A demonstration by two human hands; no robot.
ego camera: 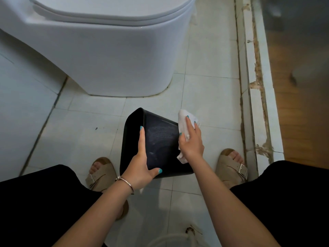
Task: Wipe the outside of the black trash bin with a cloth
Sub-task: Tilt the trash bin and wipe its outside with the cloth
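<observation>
Under the flat fingers of the right hand, a white cloth is wiped along the black plastic bin clasped by the left hand; turning likely next.

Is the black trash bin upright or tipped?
Tipped: the black trash bin shows its side wall upward, rim turned left, left hand gripping it.

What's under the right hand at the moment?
A white cloth, pressed by the right hand against the side of the black trash bin. The bin surface beneath the cloth is covered and cannot be seen.
</observation>
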